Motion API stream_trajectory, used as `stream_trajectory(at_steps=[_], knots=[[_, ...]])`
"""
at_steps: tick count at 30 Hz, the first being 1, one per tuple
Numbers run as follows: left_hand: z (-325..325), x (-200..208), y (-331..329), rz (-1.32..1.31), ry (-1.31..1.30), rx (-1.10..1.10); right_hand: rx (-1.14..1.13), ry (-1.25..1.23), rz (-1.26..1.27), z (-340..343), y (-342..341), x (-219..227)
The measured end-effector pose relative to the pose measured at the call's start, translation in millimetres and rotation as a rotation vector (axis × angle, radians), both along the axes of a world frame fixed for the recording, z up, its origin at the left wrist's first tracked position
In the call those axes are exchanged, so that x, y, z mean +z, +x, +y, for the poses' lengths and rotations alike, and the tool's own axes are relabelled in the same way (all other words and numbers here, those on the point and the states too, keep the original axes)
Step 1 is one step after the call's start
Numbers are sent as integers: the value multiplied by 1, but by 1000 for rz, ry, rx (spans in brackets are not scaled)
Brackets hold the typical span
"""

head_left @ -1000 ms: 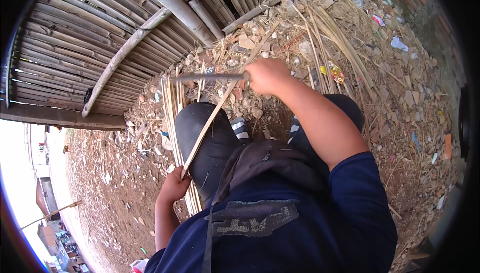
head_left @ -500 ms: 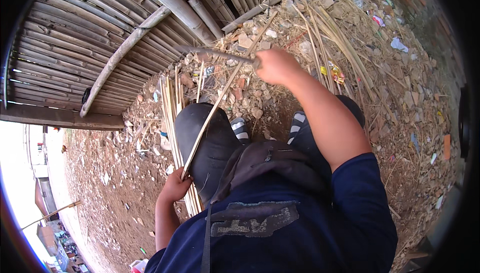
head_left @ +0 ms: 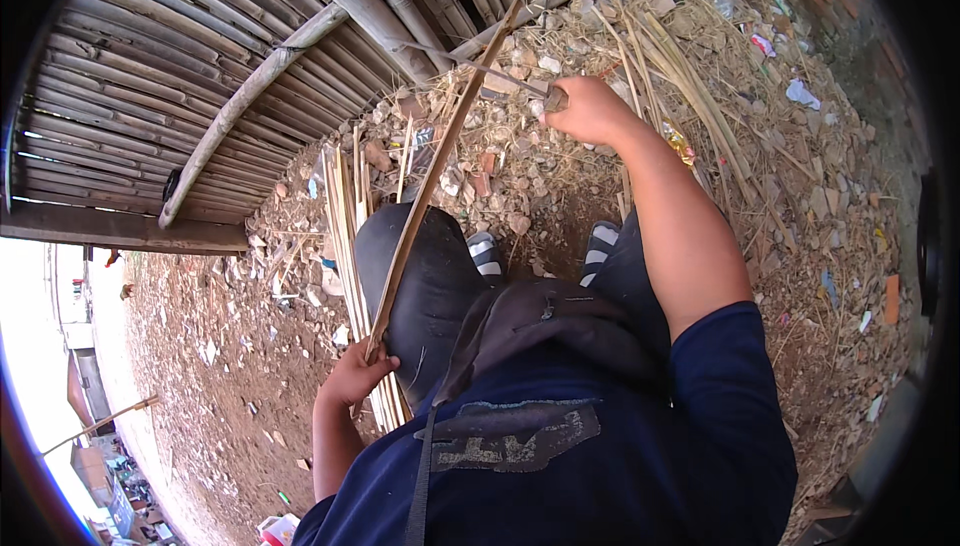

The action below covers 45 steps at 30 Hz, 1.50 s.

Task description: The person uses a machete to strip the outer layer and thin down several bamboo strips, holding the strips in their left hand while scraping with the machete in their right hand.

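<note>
My left hand [head_left: 360,371] is closed around the lower end of a long bamboo strip [head_left: 428,181], beside my left thigh. The strip slants up and away over my left knee, its broad brown face showing. In my right hand [head_left: 594,112], held out in front, is the handle of a long-bladed knife [head_left: 515,81]. Its thin blade points left and crosses the strip near the far end; whether they touch I cannot tell. A bundle of pale split bamboo strips [head_left: 344,226] lies along the outer side of my left leg, partly hidden by my left hand.
A bamboo slat wall [head_left: 140,96] with round poles rises at the far left. More bamboo strips [head_left: 690,81] lie on the ground at far right. Stones, straw and scraps of litter [head_left: 800,92] cover the dirt around my sandalled feet [head_left: 600,246].
The strip has turned in my left hand from a narrow pale edge to a broader brown face. My right hand has moved slightly right with the knife, whose blade now tilts upward to the left.
</note>
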<state>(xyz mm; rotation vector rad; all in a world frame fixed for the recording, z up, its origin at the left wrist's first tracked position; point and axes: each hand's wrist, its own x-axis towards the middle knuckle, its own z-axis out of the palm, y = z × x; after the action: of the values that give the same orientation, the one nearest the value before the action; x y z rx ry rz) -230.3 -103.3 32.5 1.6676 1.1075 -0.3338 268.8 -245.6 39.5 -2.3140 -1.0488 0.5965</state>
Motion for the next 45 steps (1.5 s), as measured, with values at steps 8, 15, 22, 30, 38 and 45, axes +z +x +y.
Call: stream_trajectory(at_steps=[8, 15, 22, 30, 38, 45], knots=[[-20, 10, 2, 146, 965, -188, 113, -56, -120, -2, -24, 14], [-28, 1, 9, 173, 1056, -165, 342, -52, -136, 1, -60, 26], [-34, 10, 14, 65, 665, -155, 477, 12, -202, 2, -80, 17], [-35, 0, 12, 10, 536, -132, 283, -70, -215, 2, -68, 22], [-40, -19, 10, -16, 626, -72, 222, -148, 12, 16, -35, 0], [-37, -22, 2, -58, 699, -136, 250, -133, -69, 13, -61, 25]])
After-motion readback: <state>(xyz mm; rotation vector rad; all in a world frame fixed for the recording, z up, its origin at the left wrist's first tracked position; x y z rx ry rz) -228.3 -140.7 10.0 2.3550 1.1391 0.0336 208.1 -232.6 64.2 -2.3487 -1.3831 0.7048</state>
